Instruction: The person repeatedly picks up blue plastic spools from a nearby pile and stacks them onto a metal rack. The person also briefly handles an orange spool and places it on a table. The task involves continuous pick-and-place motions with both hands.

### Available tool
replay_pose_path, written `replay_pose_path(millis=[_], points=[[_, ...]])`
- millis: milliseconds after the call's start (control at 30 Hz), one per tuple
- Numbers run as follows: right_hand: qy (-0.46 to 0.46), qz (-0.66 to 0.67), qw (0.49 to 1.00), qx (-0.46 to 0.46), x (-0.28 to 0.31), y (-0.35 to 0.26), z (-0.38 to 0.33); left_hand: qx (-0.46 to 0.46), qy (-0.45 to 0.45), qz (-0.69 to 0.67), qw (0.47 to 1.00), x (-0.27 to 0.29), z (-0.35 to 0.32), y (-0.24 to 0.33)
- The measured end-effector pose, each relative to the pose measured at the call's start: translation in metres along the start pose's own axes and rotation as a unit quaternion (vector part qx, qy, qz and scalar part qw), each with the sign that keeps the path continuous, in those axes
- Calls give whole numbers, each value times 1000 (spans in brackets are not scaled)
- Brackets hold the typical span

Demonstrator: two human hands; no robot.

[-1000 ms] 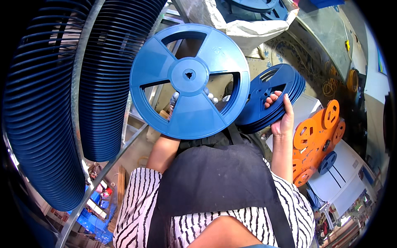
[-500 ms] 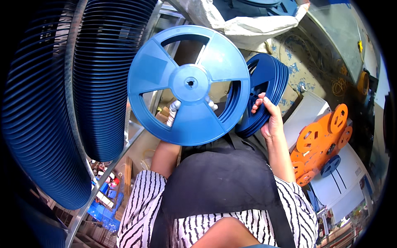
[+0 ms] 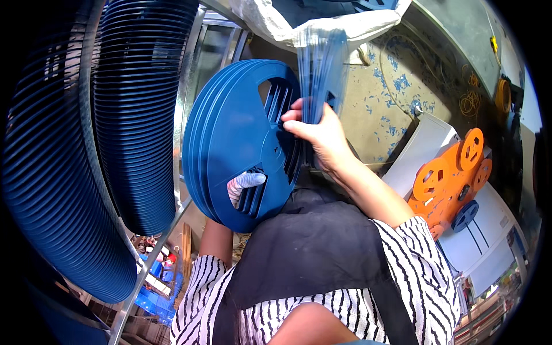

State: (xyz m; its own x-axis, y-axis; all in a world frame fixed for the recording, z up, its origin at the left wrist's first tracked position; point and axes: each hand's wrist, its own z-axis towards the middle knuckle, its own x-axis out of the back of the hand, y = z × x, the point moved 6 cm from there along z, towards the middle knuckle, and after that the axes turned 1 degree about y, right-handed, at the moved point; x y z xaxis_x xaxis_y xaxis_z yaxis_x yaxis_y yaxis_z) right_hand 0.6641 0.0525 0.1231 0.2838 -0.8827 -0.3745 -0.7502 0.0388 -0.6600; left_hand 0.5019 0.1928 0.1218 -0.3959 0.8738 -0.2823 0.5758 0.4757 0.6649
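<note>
A stack of several blue plastic reels (image 3: 230,135) stands tilted in front of my chest, its flat side turned to the right. My left hand (image 3: 246,184) is closed on that stack; a finger wrapped in white pokes through a cut-out, and the rest of the hand is hidden behind the reels. Just right of it, my right hand (image 3: 325,138) grips a second set of blue reels (image 3: 322,72). These are seen nearly edge-on and smeared by motion. My right thumb and fingertips are close to the face of the left stack.
Long rows of blue reels (image 3: 138,115) fill a metal rack (image 3: 178,103) on my left. A white sack (image 3: 356,29) with blue reels inside stands at the far side. To the right, an orange part with round reels (image 3: 443,184) lies by a white box (image 3: 422,149). Blue scraps litter the floor (image 3: 368,121).
The left stack has turned from facing up at me to standing on a tilt. My right hand has swung left and up with its reels, which now stand edge-on beside the left stack.
</note>
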Motion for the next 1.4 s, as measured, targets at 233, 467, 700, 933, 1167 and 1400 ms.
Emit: replay_pose_path(millis=[233, 467, 700, 933, 1167, 1400], points=[[-21, 17, 1000, -12, -8, -3, 12, -51, -7, 16, 999, 1, 13, -6], [-47, 69, 997, -7, -12, 4, 0, -87, -4, 20, 996, 4, 2, -8], [-62, 64, 996, 1, -37, 23, -22, -114, -8, 30, 993, 22, -19, -14], [-70, 36, 997, 8, -45, 32, -31, -117, -6, 38, 992, 31, -30, -24], [-81, 45, 996, 1, -43, 37, -30, -118, -3, 33, 992, 31, -30, -33], [-46, 25, 999, 12, -42, 36, -28, -110, 7, 25, 994, 34, -37, -41]])
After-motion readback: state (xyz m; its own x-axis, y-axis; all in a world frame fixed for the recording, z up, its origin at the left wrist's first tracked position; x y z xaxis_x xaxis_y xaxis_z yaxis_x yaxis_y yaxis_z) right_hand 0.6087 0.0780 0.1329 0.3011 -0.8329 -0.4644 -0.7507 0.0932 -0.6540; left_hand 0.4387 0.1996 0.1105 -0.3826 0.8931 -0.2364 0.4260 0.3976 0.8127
